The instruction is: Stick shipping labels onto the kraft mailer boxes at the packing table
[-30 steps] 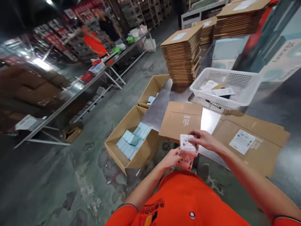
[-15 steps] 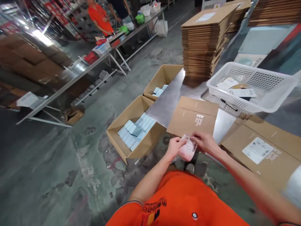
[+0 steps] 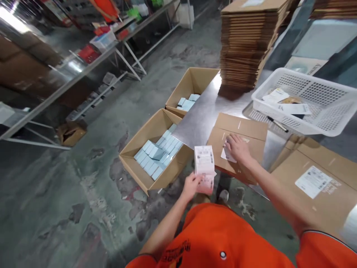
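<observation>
My left hand grips a stack of white and pink printed labels in front of my orange shirt. My right hand lies flat, fingers spread, pressing a white label onto a flattened brown carton on the metal table. The label is mostly covered by the hand.
Two open cartons with pale blue boxes stand on the floor left of the table. A tall pile of flat cartons and a white plastic basket sit behind. Another labelled flat carton lies right. A long bench runs at far left.
My right hand left the label stack with one label and now presses it down on the flat carton. My left hand keeps the stack. The view tilted downward.
</observation>
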{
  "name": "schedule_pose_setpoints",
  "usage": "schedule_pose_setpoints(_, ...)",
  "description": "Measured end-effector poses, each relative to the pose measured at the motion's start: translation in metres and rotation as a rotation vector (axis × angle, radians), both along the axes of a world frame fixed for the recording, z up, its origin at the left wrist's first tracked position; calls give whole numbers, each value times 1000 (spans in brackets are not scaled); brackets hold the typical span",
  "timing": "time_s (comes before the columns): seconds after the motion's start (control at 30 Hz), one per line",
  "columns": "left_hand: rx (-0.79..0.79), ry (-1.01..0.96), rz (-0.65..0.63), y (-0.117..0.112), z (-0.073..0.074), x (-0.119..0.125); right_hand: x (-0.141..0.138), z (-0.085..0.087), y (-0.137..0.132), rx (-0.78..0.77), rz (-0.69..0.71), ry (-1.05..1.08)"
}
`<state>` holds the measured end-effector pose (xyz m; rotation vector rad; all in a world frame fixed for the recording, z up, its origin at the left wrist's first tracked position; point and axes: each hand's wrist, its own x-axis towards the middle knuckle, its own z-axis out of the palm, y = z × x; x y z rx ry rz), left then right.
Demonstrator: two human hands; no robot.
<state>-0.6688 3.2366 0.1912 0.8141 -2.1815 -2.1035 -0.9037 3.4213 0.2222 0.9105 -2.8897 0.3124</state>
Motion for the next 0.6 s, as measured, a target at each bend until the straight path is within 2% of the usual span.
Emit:
schedule_pose_setpoints(0.1, -55, 127, -23, -5, 16, -46, 23, -19, -16, 5, -9, 67)
schedule_pose_setpoints(0.13, -62, 166, -51, -5, 19, -57, 34, -23, -16, 6, 37, 72)
schedule_pose_setpoints(0.23, -81, 218, -115, -1, 25, -67, 67, -29, 4, -15, 338, 9)
schedule_pose_setpoints(0.27, -86, 213, -126, 1, 26, -65, 74, -29, 16, -51, 348, -7)
schedule_pose_setpoints(0.3, -87, 199, -136, 4, 25, -60, 79, -27, 31, -107, 256, -11)
schedule_pose_setpoints(0.37, -54, 152, -179, 16, 25, -48, 80, -24, 67, -261, -165, -30)
schedule_pose_setpoints(0.43, 12, 109, -259, 36, 25, -38, 75, -22, 110, -434, -542, -168)
schedule_pose_setpoints(0.47, 49, 94, -300, 48, 25, -34, 75, -23, 135, -510, -644, -260)
schedule_pose_setpoints(0.53, 118, 64, -350, 71, 27, -29, 83, -30, 189, -619, -761, -360)
schedule_pose_setpoints(0.6, 164, 7, -362, 91, 28, -27, 104, -42, 245, -635, -866, -291)
